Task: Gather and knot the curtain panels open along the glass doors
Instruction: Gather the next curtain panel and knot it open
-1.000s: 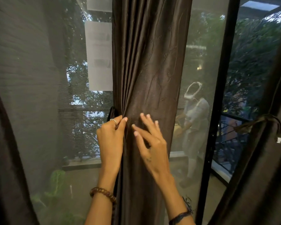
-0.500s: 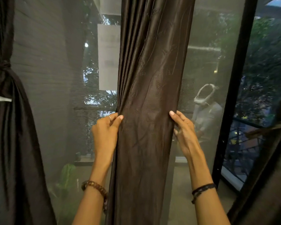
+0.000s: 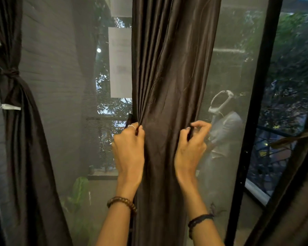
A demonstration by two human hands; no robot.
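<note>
Nearest, the left hand (image 3: 128, 148) is bunching pleats at the left edge of the middle curtain panel (image 3: 167, 77), while the right hand (image 3: 190, 148) is pinching its right edge. Hanging against the glass door (image 3: 238, 59), the cloth is looking soft, light and slippery, so gripping mid-height seems best.

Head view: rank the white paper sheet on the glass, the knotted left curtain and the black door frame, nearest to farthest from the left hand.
From the left hand, gripping the middle curtain:
1. White paper sheet, just above it on the glass.
2. Black door frame, right, past the right hand.
3. Knotted left curtain, far left edge.
</note>
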